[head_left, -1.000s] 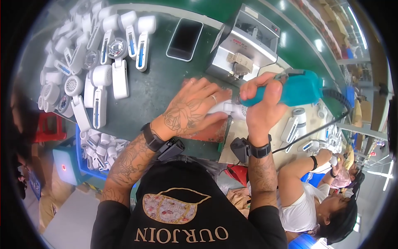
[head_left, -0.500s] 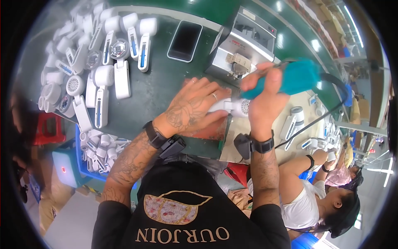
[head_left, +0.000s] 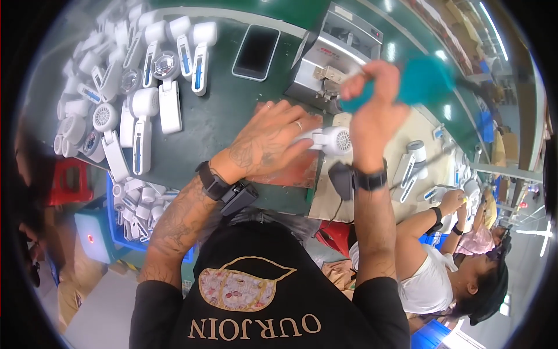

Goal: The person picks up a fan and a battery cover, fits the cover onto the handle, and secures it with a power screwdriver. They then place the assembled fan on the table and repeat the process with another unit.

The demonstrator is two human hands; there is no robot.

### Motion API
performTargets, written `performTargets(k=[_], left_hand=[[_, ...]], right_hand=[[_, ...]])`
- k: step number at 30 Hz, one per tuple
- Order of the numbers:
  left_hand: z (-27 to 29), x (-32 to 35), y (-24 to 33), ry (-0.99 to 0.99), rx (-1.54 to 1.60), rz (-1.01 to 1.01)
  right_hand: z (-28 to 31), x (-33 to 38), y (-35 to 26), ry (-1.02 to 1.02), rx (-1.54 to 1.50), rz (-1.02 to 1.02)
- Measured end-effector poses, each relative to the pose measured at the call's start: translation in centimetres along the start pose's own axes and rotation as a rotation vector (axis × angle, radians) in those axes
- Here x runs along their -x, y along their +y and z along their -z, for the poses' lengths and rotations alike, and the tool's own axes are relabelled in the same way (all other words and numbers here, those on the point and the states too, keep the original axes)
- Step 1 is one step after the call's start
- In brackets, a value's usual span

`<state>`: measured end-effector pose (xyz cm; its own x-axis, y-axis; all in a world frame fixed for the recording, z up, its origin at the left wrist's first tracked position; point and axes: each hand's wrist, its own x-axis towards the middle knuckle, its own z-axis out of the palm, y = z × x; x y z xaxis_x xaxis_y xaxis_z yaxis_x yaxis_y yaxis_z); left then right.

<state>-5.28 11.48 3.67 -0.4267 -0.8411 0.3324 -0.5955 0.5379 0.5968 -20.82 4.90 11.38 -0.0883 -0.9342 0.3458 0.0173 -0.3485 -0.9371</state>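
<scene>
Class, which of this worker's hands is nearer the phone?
Left. In the picture, the left hand is below the phone; the right hand is farther, to its lower right.

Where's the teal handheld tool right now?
In the head view, the teal handheld tool is at the upper right, in the grip of the right hand, just right of the grey metal machine.

The green bench [head_left: 212,119] supports white fans [head_left: 145,103], left of the worker's left hand [head_left: 270,138]. A phone [head_left: 256,52] and grey machine [head_left: 330,53] rest beyond that hand.
</scene>
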Motion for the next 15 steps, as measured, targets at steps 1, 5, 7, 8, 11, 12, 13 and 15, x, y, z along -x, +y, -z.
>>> performTargets(k=[1, 5, 7, 8, 11, 12, 13, 15], left_hand=[[-0.1, -0.2, 0.2, 0.002, 0.006, -0.001], [-0.1, -0.5, 0.2, -0.025, 0.052, -0.003], [0.0, -0.5, 0.2, -0.037, 0.045, -0.001], [0.2, -0.5, 0.3, -0.025, 0.033, -0.003], [0.5, -0.6, 0.4, -0.025, 0.025, 0.004], [0.5, -0.6, 0.3, -0.037, 0.024, 0.014], [0.4, -0.5, 0.3, -0.036, 0.025, 0.016], [0.2, -0.4, 0.1, -0.039, 0.038, 0.016]], right_hand=[[0.9, 0.9, -1.1, 0.056, -0.089, -0.086], [3.8, 4.0, -1.6, -0.082, -0.183, -0.051], [3.7, 4.8, -1.5, -0.111, -0.105, -0.017], [3.7, 4.9, -1.5, -0.108, -0.112, -0.015], [3.5, 5.0, -0.9, -0.090, -0.097, -0.023], [3.5, 5.1, -0.5, -0.067, -0.099, -0.042], [3.5, 5.2, -0.2, -0.045, -0.100, -0.062], [3.3, 5.3, 0.2, -0.067, -0.106, -0.066]])
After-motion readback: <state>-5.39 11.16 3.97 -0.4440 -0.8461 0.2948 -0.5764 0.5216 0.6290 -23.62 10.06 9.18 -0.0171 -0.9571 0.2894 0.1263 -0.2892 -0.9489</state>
